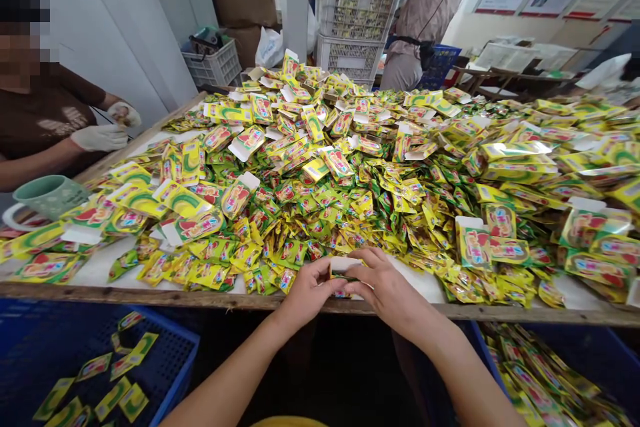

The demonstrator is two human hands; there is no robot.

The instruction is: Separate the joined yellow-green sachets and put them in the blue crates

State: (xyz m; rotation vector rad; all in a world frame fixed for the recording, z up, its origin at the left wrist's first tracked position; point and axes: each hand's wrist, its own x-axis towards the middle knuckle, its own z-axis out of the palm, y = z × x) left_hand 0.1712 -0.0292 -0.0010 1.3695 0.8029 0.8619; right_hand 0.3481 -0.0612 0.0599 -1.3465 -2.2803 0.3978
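My left hand [311,288] and my right hand [385,287] meet at the table's front edge, fingers curled around one small box [344,267] with a white flap on top. Both hands grip it, thumbs on the near side. Just beyond them lies a large heap of yellow-green sachets [320,207] and flat printed boxes [190,223] that covers the white tabletop [100,270].
A blue crate [175,347] at lower left holds several packs; another blue crate [565,367] at lower right is full. A green mug [47,197] stands at left, by a seated person in white gloves [100,137]. Another person [425,7] stands by stacked white crates [355,13].
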